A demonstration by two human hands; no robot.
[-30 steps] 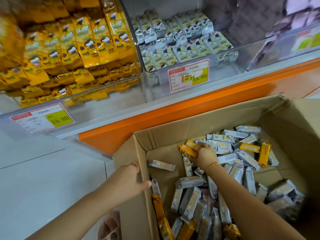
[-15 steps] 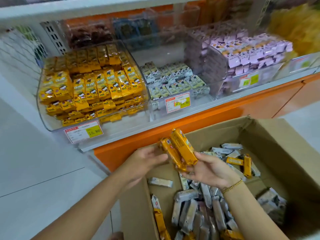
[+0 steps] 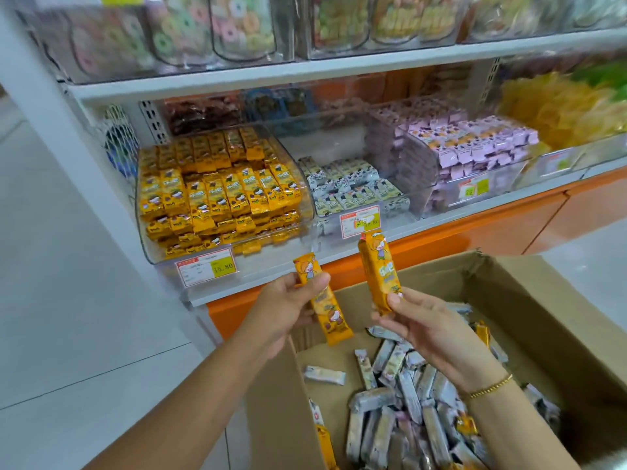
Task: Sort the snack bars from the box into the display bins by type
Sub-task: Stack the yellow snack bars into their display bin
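An open cardboard box (image 3: 543, 320) on the floor holds several silver-wrapped bars (image 3: 407, 401) and a few yellow ones. My left hand (image 3: 288, 307) pinches one yellow snack bar (image 3: 322, 300) above the box's left rim. My right hand (image 3: 427, 323) holds a second yellow bar (image 3: 378, 269) upright by its lower end. On the shelf behind, a clear bin (image 3: 217, 195) is packed with yellow bars. The bin next to it (image 3: 353, 191) holds white-grey bars, and a third bin (image 3: 468, 147) holds lilac packs.
Price tags (image 3: 205, 266) hang on the bin fronts. An orange base panel (image 3: 475, 235) runs under the shelf. Jars of coloured sweets (image 3: 217, 28) stand on the upper shelf. White floor tiles (image 3: 84, 317) lie to the left.
Both hands have risen from the box toward the shelf. The two yellow bars held together in my right hand are split, one in each hand. The view has tilted up.
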